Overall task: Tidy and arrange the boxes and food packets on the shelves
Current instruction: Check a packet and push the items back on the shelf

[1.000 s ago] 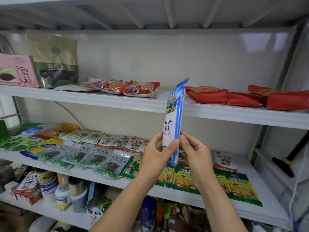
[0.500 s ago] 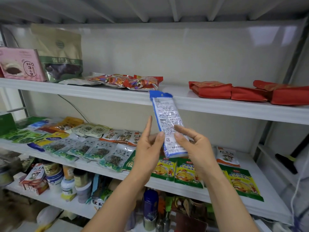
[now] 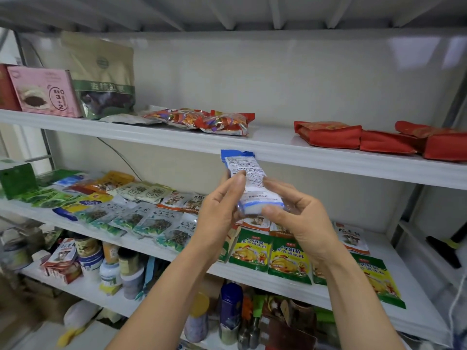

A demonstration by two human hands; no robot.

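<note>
small print on the blue-and-white packet illegible, lower end partly under right hand

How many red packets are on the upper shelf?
3, side by side at its right end: left packet, middle packet, right packet at the frame edge; more may be hidden.

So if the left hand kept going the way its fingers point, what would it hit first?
Likely the front lip of the upper shelf, right above the packet the left hand holds; depth is unclear, so it could pass in front.
</note>
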